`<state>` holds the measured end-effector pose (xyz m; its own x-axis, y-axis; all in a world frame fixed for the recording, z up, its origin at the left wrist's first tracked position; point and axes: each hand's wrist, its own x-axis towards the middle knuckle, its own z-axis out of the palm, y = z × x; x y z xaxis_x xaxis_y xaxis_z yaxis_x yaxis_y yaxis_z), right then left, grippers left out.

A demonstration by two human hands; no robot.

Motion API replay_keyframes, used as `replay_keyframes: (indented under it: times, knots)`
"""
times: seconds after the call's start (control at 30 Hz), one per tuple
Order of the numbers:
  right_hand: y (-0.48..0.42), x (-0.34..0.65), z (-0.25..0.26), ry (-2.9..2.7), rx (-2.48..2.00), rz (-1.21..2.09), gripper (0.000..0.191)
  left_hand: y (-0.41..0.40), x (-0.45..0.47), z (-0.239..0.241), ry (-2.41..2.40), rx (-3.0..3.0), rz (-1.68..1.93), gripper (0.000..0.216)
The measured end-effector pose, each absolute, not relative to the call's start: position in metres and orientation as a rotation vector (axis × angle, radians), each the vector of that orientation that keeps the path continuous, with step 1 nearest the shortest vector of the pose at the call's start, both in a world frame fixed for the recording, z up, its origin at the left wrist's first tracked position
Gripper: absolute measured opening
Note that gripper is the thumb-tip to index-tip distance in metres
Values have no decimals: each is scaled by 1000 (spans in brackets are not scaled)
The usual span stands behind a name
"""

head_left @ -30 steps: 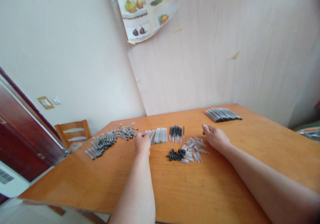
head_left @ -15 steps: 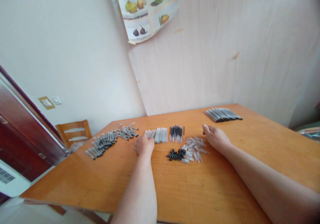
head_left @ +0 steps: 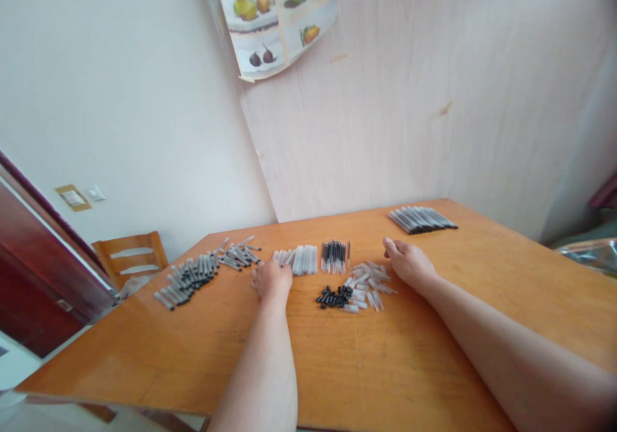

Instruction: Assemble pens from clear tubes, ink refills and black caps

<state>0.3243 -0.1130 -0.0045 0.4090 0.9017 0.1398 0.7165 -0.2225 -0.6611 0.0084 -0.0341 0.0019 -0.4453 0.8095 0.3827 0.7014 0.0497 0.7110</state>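
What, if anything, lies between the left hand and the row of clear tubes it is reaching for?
Nothing visible does. The left hand is already at the near left end of the row of clear tubes, with only bare table around it.

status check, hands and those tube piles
Left hand curled at clear tubes, grip unclear. Right hand flat on table, beside clear caps. Nothing between them.

No writing, label, brand or number can be read anywhere. The poster (head_left: 274,24) on the wall above the worktop (head_left: 385,355) carries only pictures of fruit — pears, an apple, figs — with no legible caption, and the small plate (head_left: 73,197) on the wall, left of the poster, is too blurred to tell.
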Motion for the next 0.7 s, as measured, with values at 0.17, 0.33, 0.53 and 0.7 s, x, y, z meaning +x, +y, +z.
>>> replay_keyframes:
  times: [0.17,0.33,0.53,0.7]
  knots:
    - [-113,324,-4,-1378,-1988,343,56,-34,7,7,2278,1563,1361,11]
    - [-112,324,-5,-1376,-1986,329,55,-31,5,12,1996,1450,1520,5]
    - [-111,325,-6,-1371,-1998,332,54,-22,14,10,1678,1249,1646,21]
    - [-111,325,-7,-1372,-2009,319,54,-26,22,15,1405,1054,1547,28]
